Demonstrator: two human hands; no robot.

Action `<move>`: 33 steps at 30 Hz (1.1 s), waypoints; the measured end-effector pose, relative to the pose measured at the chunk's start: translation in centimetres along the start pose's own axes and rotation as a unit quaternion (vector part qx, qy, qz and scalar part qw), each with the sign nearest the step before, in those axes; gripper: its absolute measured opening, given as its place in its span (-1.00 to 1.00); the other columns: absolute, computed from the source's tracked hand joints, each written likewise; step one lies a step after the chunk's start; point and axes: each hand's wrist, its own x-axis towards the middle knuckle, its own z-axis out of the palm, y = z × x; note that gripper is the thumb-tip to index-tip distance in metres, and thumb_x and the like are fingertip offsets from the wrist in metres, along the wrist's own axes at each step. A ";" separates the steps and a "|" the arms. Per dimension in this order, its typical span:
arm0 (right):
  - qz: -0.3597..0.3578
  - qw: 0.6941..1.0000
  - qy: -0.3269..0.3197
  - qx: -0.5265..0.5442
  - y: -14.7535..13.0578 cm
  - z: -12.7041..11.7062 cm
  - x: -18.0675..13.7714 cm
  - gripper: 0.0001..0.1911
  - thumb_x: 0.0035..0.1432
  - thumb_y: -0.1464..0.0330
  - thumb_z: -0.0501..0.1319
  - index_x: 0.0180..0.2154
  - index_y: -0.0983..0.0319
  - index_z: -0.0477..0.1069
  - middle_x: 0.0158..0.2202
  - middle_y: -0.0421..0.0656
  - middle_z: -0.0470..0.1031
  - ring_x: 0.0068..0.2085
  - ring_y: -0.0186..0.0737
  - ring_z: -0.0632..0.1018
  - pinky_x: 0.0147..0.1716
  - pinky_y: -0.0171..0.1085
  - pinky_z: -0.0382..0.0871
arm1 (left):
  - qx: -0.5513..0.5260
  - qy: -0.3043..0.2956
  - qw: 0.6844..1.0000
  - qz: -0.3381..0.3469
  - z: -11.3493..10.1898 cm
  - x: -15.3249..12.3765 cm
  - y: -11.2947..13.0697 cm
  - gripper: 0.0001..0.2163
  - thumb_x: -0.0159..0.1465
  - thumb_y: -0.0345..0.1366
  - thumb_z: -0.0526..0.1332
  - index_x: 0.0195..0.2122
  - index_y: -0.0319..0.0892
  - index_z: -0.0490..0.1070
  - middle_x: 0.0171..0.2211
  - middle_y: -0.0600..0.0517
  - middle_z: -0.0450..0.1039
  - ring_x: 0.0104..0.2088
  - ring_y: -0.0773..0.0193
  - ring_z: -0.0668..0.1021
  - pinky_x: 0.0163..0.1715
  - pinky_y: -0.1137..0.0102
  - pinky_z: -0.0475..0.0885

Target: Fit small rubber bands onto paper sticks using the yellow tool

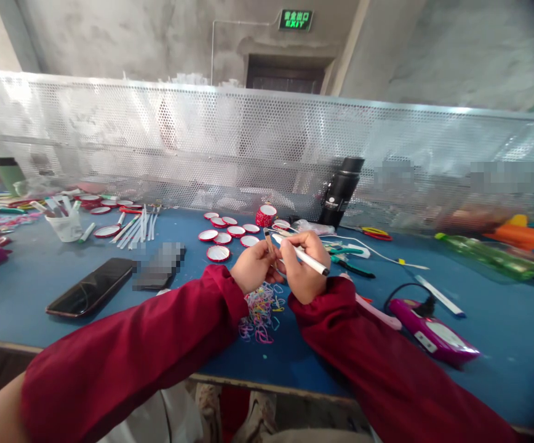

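Between the fingers of my right hand (pixel 307 271) is a white marker pen (pixel 310 261), its dark end toward me and its other end toward my left hand. My left hand (pixel 253 269) is closed on a small, thin brownish piece that stands up from the fingertips; its kind is too small to make out. Both hands are close together over the blue table. Beneath them lies a heap of coloured rubber bands (pixel 262 311). Just beyond are several round, red-rimmed pieces with white faces (pixel 218 253), and a red round container (pixel 266 215) behind them.
Teal-handled pliers (pixel 354 266), a purple device (pixel 437 338) and a black bottle (pixel 341 194) are on the right. Leftward lie a dark phone (pixel 91 286) and a white cup of pens (pixel 64 227). A perforated metal screen (pixel 202 147) closes off the table's far side.
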 end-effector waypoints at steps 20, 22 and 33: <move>-0.008 1.000 -0.011 -0.008 0.1 0.0 0.0 -0.89 0.17 0.29 0.21 -0.39 0.17 0.36 -0.40 -0.15 0.47 -0.29 -0.14 0.49 -0.34 -0.18 0.36 | 0.004 0.002 1.000 0.003 0.0 0.0 0.0 -0.91 0.35 -0.30 0.12 -0.28 -0.19 0.27 -0.56 0.11 0.38 -0.62 0.41 0.46 -0.59 0.53 0.30; -0.005 1.000 -0.001 -0.005 0.1 0.0 0.0 -0.88 0.17 0.29 0.21 -0.40 0.16 0.35 -0.41 -0.16 0.47 -0.30 -0.14 0.49 -0.35 -0.17 0.37 | 0.000 0.003 1.000 0.004 0.0 0.0 0.0 -0.91 0.34 -0.29 0.12 -0.28 -0.18 0.27 -0.54 0.10 0.40 -0.61 0.40 0.48 -0.59 0.52 0.30; -0.007 1.000 -0.007 -0.009 -0.2 0.0 -0.1 -0.88 0.17 0.29 0.21 -0.39 0.17 0.36 -0.40 -0.15 0.48 -0.29 -0.15 0.50 -0.33 -0.17 0.36 | 0.011 0.004 1.000 0.003 -0.1 0.0 -0.2 -0.93 0.35 -0.33 0.09 -0.28 -0.19 0.27 -0.53 0.10 0.40 -0.61 0.40 0.48 -0.59 0.53 0.30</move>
